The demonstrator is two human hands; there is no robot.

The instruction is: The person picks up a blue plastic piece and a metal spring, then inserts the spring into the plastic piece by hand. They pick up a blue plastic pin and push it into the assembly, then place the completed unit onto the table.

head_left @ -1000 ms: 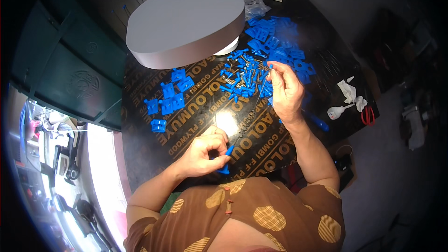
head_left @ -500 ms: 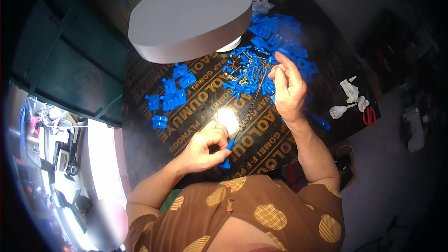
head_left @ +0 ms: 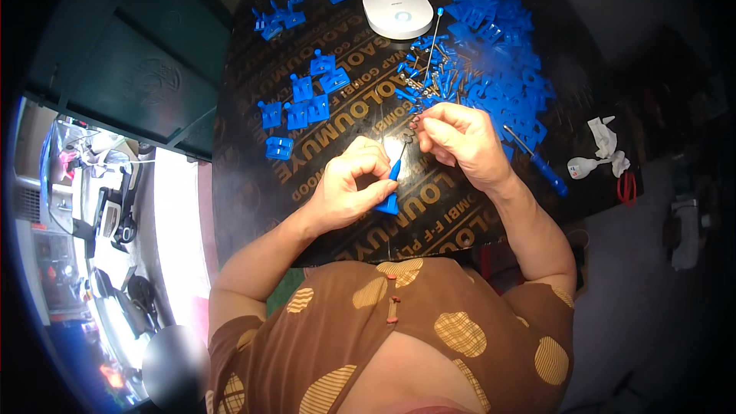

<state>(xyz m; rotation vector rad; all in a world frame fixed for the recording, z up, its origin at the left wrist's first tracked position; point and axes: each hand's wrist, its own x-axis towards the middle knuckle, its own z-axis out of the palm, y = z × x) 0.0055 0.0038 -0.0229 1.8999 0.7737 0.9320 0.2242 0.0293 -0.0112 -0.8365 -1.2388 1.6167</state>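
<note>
My left hand point(head_left: 354, 186) is closed on a blue plastic part point(head_left: 389, 204) near the front of the table. The part has a flat base and a narrow upper piece pointing away from me, with a thin metal piece at its tip. Just to the right, my right hand point(head_left: 460, 142) has its thumb and index finger pinched together. Something small and dark shows at those fingertips, too small to name. Beyond that hand lies a heap of small blue pieces and metal screws point(head_left: 429, 69). A long thin metal rod with a blue end point(head_left: 435, 42) rests across the heap.
Finished-looking blue pieces point(head_left: 307, 92) lie in a group at the left, with more behind. Flat blue plates point(head_left: 502, 54) spread at the right. A blue-handled screwdriver point(head_left: 550, 172), white bottle point(head_left: 580, 168) and red loop point(head_left: 627, 188) lie near the right edge. A white lamp base point(head_left: 397, 14) stands behind.
My right hand has come from over the heap toward the left hand, its fingers now pinched near the blue part. My left hand still holds that part. The whole view has shifted.
</note>
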